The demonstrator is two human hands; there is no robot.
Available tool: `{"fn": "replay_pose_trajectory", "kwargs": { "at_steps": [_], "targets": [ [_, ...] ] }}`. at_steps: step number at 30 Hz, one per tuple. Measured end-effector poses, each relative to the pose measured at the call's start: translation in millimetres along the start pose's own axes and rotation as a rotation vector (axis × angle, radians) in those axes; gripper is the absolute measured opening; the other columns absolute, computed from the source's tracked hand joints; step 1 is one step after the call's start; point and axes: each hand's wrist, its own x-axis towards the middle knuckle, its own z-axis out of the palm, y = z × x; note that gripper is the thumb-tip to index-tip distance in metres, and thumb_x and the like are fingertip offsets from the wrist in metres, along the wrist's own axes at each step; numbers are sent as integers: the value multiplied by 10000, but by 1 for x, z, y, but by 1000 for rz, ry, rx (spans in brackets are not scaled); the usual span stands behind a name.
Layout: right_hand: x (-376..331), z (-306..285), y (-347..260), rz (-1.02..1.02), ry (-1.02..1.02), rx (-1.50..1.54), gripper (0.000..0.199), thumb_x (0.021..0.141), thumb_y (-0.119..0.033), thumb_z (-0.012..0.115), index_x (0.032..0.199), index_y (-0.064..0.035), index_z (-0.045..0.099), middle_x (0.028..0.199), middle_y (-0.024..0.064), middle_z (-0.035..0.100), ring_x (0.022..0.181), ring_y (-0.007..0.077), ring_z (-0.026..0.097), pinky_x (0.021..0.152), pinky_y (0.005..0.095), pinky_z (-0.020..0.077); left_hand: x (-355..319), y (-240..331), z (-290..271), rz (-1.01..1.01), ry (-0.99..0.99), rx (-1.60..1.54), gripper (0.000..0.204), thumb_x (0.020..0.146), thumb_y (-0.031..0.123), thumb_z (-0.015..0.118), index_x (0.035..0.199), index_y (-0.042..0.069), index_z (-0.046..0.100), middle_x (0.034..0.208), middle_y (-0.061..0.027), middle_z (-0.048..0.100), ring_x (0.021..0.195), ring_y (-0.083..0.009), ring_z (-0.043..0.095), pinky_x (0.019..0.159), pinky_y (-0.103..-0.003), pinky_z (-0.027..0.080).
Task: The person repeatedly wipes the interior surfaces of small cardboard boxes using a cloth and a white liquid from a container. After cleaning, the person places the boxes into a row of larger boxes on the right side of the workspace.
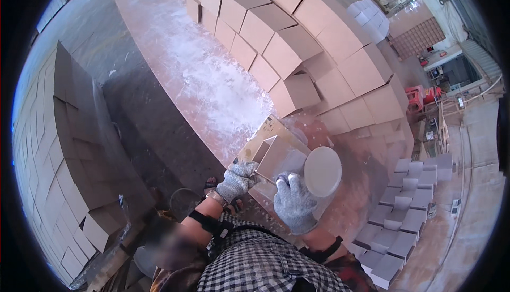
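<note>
In front of me a small pale cardboard box lies tilted on a stained board on the table. My left hand, in a grey knit glove, is closed on the box's left edge. My right hand, gloved the same way, rests against the near side of the box with its fingers curled together; whatever they may hold is hidden. Right beside that hand is a round white container or lid, seen from above.
Stacked brown boxes line the table's far right side. White residue coats the tabletop. More cardboard stacks stand at left, and grey box pieces lie at right. Red stools are farther back.
</note>
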Motion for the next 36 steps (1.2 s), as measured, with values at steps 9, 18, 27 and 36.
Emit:
{"fn": "replay_pose_trajectory", "kwargs": {
  "at_steps": [9, 18, 27, 36],
  "targets": [
    [30, 13, 15, -73, 29, -130, 160, 796, -148, 536, 945, -91, 540, 938, 98, 473, 822, 274, 558, 631, 380, 482, 5, -6, -1, 11, -7, -68, 317, 793, 263, 720, 1053, 100, 641, 976, -103, 654, 923, -303, 623, 786, -375, 500],
    [69, 31, 35, -73, 115, 99, 253, 753, -121, 552, 1002, -77, 565, 884, 87, 512, 768, 259, 556, 623, 404, 478, 5, 4, -1, -18, -72, 89, 388, 763, 327, 705, 1077, 114, 625, 1014, -95, 649, 964, -319, 607, 837, -397, 488],
    [56, 27, 7, 118, 71, 35, 183, 731, -127, 593, 913, -126, 578, 887, 65, 510, 769, 257, 571, 642, 397, 473, 15, 46, -34, -14, -126, 111, 369, 758, 312, 697, 1050, 104, 611, 988, -112, 641, 955, -315, 608, 828, -413, 477],
    [34, 2, -37, -10, 6, 158, 174, 736, -121, 604, 907, -149, 591, 857, 51, 516, 704, 258, 576, 573, 404, 455, 16, 37, -31, -48, -132, 165, 293, 794, 280, 650, 1009, 87, 598, 964, -122, 638, 927, -337, 609, 800, -433, 478]
  ]
}}
